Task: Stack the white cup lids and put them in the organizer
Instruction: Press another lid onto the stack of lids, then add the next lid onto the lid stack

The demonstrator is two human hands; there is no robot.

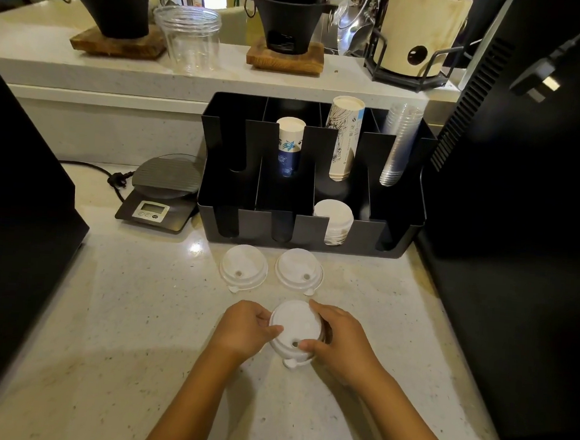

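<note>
A short stack of white cup lids (pixel 294 326) rests on the counter near me. My left hand (pixel 244 330) grips its left side and my right hand (pixel 338 340) grips its right side, fingers curled over the rim. Two more white lids lie flat farther back, the left lid (pixel 243 268) and the right lid (pixel 299 269), just in front of the black organizer (pixel 366 232). A stack of white lids (pixel 334 219) sits in the organizer's front compartment, third from the left.
The organizer's rear slots hold a short paper cup stack (pixel 289 144), a tall paper cup stack (pixel 344 137) and clear plastic cups (pixel 398 145). A digital scale (pixel 161 193) with a cord stands to its left. Dark machines flank the counter on both sides.
</note>
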